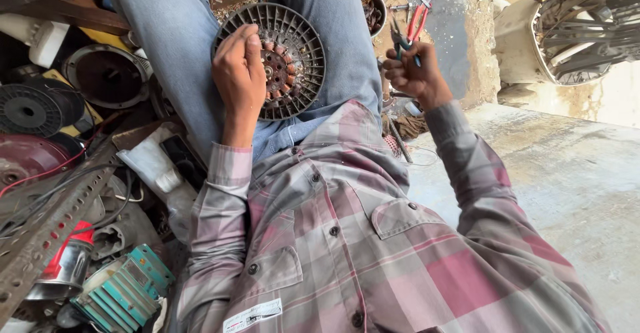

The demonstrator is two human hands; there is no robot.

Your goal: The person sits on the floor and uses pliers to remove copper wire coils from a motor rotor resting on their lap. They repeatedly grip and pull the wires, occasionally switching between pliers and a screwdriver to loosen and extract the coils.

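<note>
Shirt [373, 253]: plaid, nearest.
Left hand [239, 73]: fingers curled over finned round motor part [293, 53] on lap.
Right hand [413, 73]: clenched on blue-handled pliers [401, 43].

Repair workshop: scattered motor parts [107, 76], pliers [419, 20]
</note>
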